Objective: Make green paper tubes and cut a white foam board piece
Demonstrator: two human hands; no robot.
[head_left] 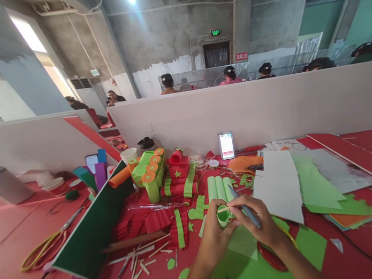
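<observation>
We grip green paper tube [224,221] in left hand [218,229], grey pen [250,213] in right hand [260,215]; squeezing too hard could crush rim.

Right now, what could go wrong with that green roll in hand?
1. The roll looks like thin paper; the left hand could dent it.
2. The pen in the right hand points toward the three tubes and might knock or mark them.
3. The red handle beside the right forearm could get bumped.
</observation>
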